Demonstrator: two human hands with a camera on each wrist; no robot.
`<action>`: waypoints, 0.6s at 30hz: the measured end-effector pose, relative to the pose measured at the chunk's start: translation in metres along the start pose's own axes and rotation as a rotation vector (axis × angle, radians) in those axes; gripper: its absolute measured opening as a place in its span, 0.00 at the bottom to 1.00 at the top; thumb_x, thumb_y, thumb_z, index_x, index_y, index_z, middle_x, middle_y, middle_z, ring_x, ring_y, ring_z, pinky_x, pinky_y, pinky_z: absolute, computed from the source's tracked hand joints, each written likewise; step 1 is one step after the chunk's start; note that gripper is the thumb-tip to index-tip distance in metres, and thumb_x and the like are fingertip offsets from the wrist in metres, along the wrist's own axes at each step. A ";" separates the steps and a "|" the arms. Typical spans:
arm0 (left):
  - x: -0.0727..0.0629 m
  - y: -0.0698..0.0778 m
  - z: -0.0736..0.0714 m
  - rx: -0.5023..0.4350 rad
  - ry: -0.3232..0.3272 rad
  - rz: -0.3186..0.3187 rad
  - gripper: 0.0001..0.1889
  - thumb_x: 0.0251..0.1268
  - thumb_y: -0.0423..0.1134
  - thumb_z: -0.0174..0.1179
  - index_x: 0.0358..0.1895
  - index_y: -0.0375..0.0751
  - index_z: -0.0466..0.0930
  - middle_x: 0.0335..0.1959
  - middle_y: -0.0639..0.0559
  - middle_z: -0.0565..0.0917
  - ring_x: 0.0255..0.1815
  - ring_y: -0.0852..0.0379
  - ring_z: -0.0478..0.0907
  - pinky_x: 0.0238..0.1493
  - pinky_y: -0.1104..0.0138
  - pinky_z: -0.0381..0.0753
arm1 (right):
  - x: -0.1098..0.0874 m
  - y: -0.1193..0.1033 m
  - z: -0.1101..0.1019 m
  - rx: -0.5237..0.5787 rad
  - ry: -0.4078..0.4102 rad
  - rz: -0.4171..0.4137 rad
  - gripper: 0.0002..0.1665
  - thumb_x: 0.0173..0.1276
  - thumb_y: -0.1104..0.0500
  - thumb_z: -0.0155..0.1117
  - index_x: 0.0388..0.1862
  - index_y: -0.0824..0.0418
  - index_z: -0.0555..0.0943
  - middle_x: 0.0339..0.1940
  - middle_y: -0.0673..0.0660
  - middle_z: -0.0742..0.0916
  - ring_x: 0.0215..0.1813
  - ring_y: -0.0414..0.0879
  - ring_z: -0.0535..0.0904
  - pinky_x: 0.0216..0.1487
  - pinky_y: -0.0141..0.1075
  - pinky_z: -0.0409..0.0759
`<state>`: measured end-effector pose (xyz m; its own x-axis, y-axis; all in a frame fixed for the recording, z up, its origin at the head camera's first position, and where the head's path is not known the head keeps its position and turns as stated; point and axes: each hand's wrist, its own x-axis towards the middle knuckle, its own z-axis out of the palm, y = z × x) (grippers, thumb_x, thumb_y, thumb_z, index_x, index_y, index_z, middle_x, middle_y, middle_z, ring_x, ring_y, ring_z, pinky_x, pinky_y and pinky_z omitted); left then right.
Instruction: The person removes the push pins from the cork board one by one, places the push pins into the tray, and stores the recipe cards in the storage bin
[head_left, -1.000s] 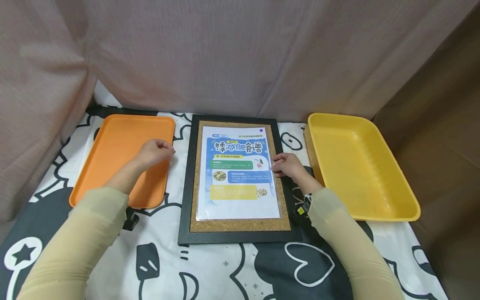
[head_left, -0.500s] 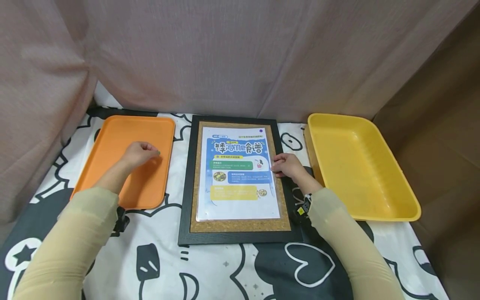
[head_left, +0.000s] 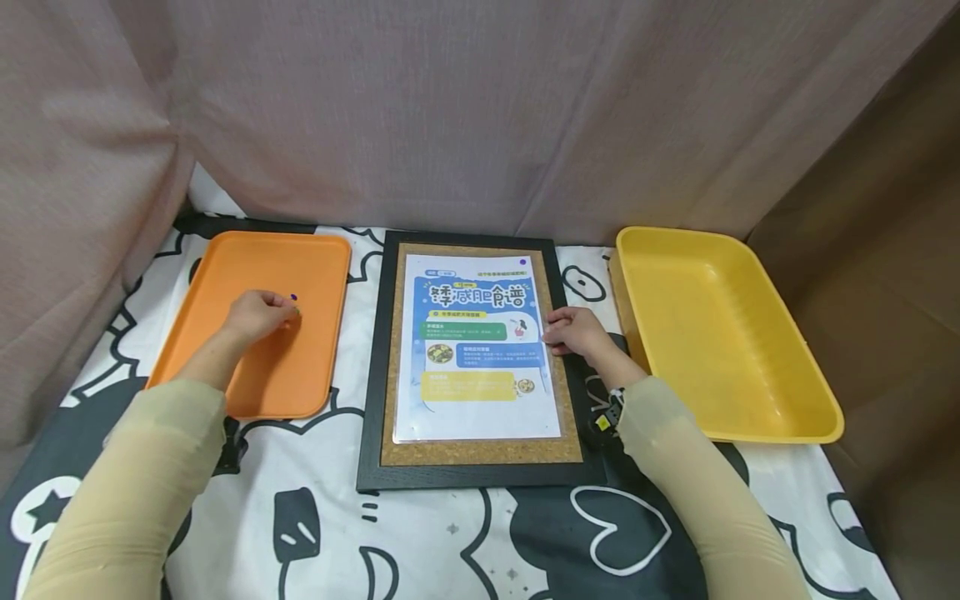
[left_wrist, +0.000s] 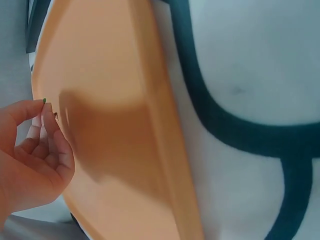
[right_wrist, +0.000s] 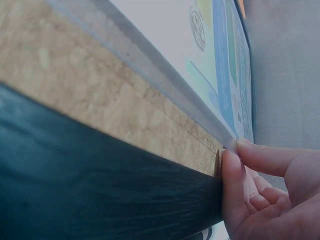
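Note:
Over the orange tray (head_left: 285,383) in the head view, my left hand (head_left: 258,317) pinches a tiny green thumbtack (left_wrist: 44,101) between thumb and fingertip; only a bit of it shows. A small purple tack (head_left: 294,297) appears just beyond those fingertips, on the tray. My right hand (head_left: 576,332) holds the right edge of a printed poster sheet (head_left: 480,421) in a clear sleeve, thumb on top. The sheet lies on a cork board (head_left: 480,452) with a black frame (head_left: 480,477). A purple tack (head_left: 522,262) sits at the sheet's top right corner.
To the right stands a deep yellow tray (head_left: 727,333), raised along its left side. A cartoon-patterned cloth (head_left: 420,542) covers the table. Grey-brown curtain (head_left: 450,108) hangs behind and along both sides.
My left hand has moved left, from the orange tray's right edge to over its middle, and the purple tack has come into sight. The right hand stays on the sheet's edge.

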<state>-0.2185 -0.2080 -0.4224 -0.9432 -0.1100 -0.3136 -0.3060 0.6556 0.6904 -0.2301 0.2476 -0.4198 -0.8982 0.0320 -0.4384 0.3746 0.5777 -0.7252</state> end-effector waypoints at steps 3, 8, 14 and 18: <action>0.000 -0.002 0.000 0.004 0.009 -0.002 0.13 0.66 0.40 0.51 0.40 0.30 0.75 0.31 0.47 0.78 0.34 0.52 0.70 0.34 0.69 0.69 | 0.000 0.000 0.000 0.005 0.001 -0.001 0.26 0.64 0.68 0.59 0.61 0.70 0.68 0.43 0.62 0.80 0.29 0.38 0.77 0.31 0.26 0.80; -0.001 -0.004 0.001 0.000 0.001 -0.026 0.14 0.67 0.42 0.50 0.43 0.31 0.74 0.38 0.42 0.75 0.39 0.49 0.69 0.39 0.66 0.69 | 0.000 0.000 0.000 0.001 0.001 0.007 0.26 0.64 0.67 0.59 0.61 0.69 0.68 0.45 0.63 0.80 0.31 0.39 0.77 0.32 0.26 0.80; -0.004 -0.003 0.001 0.011 0.003 -0.043 0.14 0.67 0.41 0.50 0.43 0.31 0.74 0.37 0.42 0.75 0.39 0.49 0.68 0.39 0.66 0.68 | 0.001 0.001 0.000 -0.006 -0.002 0.011 0.26 0.64 0.67 0.59 0.61 0.68 0.68 0.46 0.63 0.79 0.32 0.40 0.77 0.32 0.26 0.80; -0.005 -0.003 0.002 0.013 0.008 -0.058 0.13 0.68 0.41 0.50 0.43 0.32 0.74 0.35 0.44 0.75 0.38 0.49 0.69 0.37 0.66 0.68 | 0.001 0.001 0.000 -0.006 -0.004 0.004 0.26 0.64 0.67 0.59 0.61 0.68 0.68 0.46 0.63 0.80 0.32 0.40 0.78 0.33 0.27 0.80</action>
<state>-0.2132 -0.2080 -0.4238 -0.9249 -0.1545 -0.3474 -0.3587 0.6579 0.6622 -0.2303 0.2479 -0.4206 -0.8958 0.0316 -0.4434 0.3770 0.5824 -0.7202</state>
